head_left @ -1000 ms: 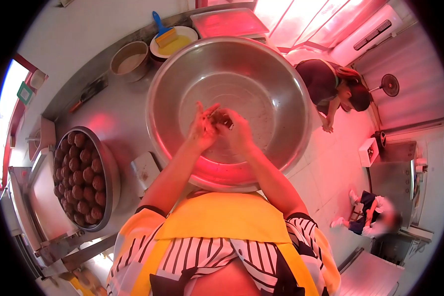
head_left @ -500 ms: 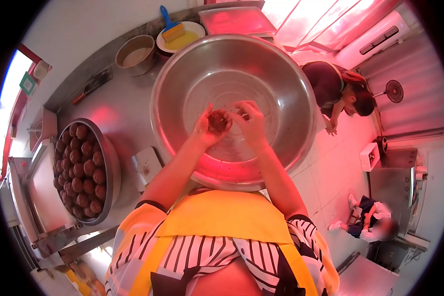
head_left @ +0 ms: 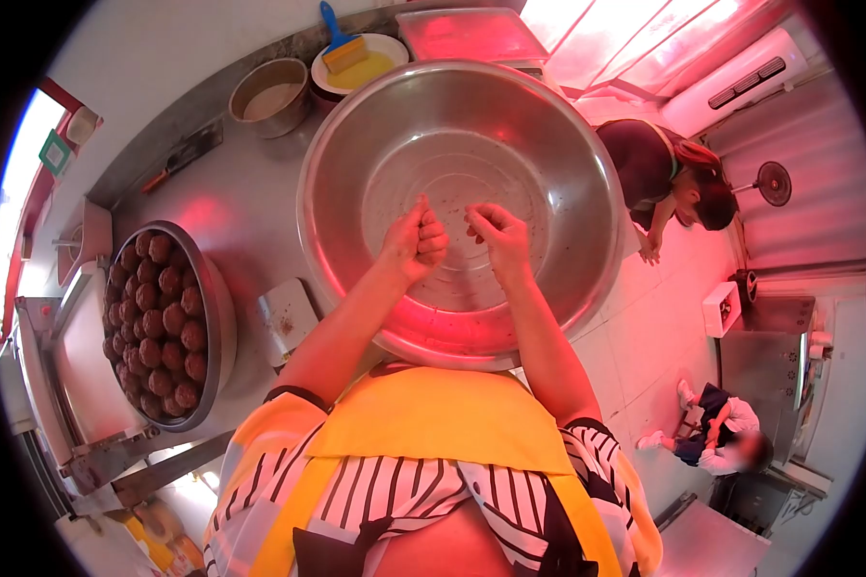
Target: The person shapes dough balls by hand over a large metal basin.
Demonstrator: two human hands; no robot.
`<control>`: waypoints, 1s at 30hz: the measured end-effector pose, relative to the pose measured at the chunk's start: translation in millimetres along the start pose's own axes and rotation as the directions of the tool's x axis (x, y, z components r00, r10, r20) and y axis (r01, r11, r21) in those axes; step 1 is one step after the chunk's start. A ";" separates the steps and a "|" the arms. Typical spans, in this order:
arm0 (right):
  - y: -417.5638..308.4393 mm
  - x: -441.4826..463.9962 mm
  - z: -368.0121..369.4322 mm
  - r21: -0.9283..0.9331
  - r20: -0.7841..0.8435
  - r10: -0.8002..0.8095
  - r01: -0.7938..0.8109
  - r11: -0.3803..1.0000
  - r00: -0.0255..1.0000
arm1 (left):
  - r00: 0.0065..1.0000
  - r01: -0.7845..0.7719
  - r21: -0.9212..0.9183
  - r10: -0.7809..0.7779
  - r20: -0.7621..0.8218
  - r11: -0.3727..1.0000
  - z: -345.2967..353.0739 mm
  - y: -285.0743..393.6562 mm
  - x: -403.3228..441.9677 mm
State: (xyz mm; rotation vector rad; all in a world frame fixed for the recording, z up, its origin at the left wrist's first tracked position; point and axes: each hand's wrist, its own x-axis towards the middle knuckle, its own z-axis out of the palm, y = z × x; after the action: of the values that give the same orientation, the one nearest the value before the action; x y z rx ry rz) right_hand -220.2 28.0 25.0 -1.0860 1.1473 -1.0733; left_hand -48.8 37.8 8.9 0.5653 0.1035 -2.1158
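Both hands are over a large steel basin (head_left: 346, 163) with small dark crumbs on its inner surface. My left hand (head_left: 415, 242) is closed, fingers curled in toward the palm; whatever it holds is hidden. A short distance to the right, my right hand (head_left: 498, 238) has its fingers bent and the tips pressed together, and anything between them is too small to make out. The two hands do not touch. Left of the basin stands a metal bowl (head_left: 223, 327) heaped with several dark red-brown balls (head_left: 149, 324).
A scraper (head_left: 287, 322) lies between bowl and basin. Behind are a knife (head_left: 183, 156), a pot (head_left: 271, 98) and a plate (head_left: 380, 65) with a blue-handled brush (head_left: 343, 46). One person (head_left: 649, 173) bends at the right; another person (head_left: 726, 428) sits lower right.
My left hand, open half a second ago with a dark red-brown lump on it, has closed and the lump is out of sight. My right hand has moved slightly right with its fingertips drawn together.
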 end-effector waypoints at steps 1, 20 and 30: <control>0.7 0.6 0.3 -0.012 0.005 0.014 -0.014 1.000 1.000 | 1.000 -0.007 0.028 0.007 0.007 1.000 3.2 0.6 -1.8; 8.1 3.0 -7.6 -0.025 0.005 0.041 -0.041 0.999 0.999 | 0.996 -0.070 -0.214 0.078 0.032 0.974 -11.4 4.9 6.0; 10.5 3.8 -7.7 -0.036 0.041 0.080 -0.078 0.996 0.996 | 0.995 -0.037 -0.160 0.021 -0.102 0.986 -0.1 7.3 2.1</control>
State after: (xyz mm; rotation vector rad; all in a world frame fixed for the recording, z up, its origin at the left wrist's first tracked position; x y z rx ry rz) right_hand -226.7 25.2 13.5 -1.0763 1.1686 -0.9677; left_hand -43.9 31.9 8.9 0.5721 0.3188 -2.0289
